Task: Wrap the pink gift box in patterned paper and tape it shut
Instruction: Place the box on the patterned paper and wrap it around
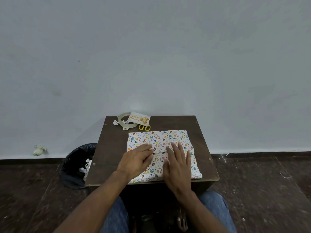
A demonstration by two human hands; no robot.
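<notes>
So this looks like the seam step: the paper [159, 148] is folded over on the table [202, 140], and both flaps meet in a line running across the middle. The box itself isn't visible, so I'd guess it's under the paper, right below the hands. The left hand [136, 160] lies flat with fingers straight, fingertips pressing right at the seam. The right hand [178, 163] is flat too, fingers spread across the seam, gripping nothing.

Next up is probably taping that seam. The tape [125, 121] sits beyond the paper's far left corner, with the scissors [144, 127] just beside it and a card [138, 118] leaning on it. One hand has to keep the flaps pinned while the other goes for the tape, or the fold will likely spring open. There's also a bin [75, 163] left of the table.
</notes>
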